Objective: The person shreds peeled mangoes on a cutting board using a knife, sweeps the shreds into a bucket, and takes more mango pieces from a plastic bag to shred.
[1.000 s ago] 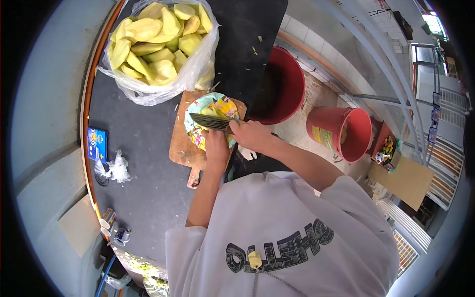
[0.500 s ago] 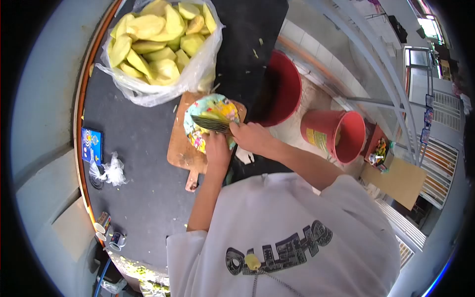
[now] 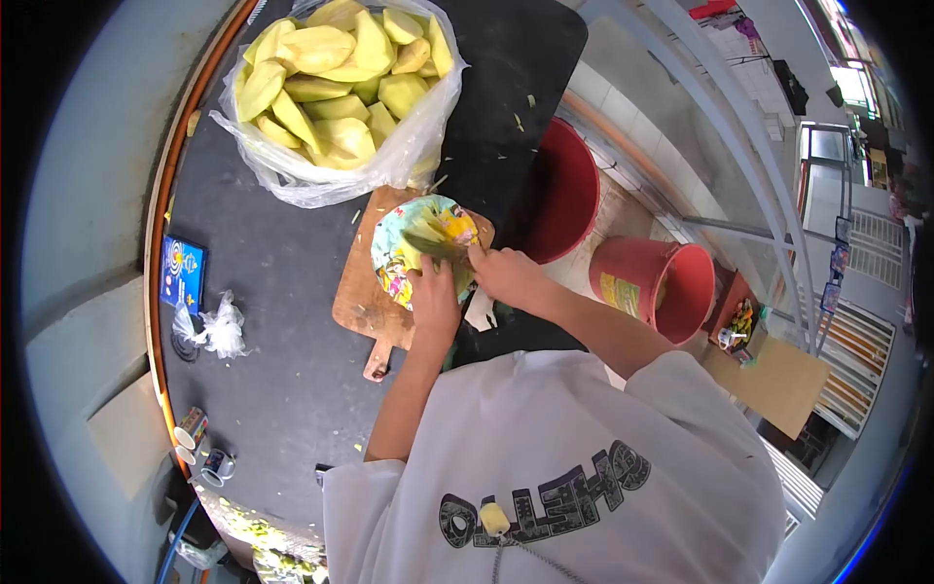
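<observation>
My right hand is wrapped round the handle of a knife, whose blade is blurred and lies over a flower-patterned plate. The fingertips of my left hand press on a peeled yellow-green fruit piece, which looks like green mango, beside the blade. My hand and the knife partly hide it. Thin pale green strips lie on the plate. Under the plate is a wooden cutting board, its handle pointing toward my body.
Beyond the board stands a plastic bag full of peeled fruit pieces. A blue box, a crumpled white bag and mugs line the left of the black table. Red bins stand to the right.
The knife's broad blade, seen clearly before, is now blurred and turned lower over the plate. My left fingers stay by the fruit. The whole view has shifted slightly.
</observation>
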Demonstrator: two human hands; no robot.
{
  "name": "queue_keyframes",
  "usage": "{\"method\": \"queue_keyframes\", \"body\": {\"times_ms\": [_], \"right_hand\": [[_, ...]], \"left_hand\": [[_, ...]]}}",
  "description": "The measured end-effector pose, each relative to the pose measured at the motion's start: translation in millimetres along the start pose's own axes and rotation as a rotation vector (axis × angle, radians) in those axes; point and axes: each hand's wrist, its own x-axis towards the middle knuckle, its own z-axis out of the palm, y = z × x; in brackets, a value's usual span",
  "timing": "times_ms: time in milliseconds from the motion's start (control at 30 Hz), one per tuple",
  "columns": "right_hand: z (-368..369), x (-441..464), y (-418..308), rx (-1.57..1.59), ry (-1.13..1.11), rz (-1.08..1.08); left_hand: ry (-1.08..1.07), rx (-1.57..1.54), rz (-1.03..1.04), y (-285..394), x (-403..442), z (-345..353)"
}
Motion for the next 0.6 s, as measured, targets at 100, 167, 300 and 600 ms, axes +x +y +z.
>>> {"method": "queue_keyframes", "body": {"times_ms": [100,167,300,600], "right_hand": [[-3.3,1.4,-3.7,0.005,-0.030,-0.024],[9.6,8.0,14.0,0.102,-0.059,0.023],[-11.7,-6.8,-10.3,0.042,0.023,-0.056],[-16.3,-1.0,-7.9,0.070,-0.064,-0.018]], "left_hand": [[0.030,-0.040,0.149,-12.4,-7.9,11.4],[0.019,-0.045,0.091,4.8,-12.8,-10.6],[0.007,0.003,0.098,-2.8,-6.0,-1.3],[0.008,0.021,0.062,-6.4,-10.6,4.1]]}}
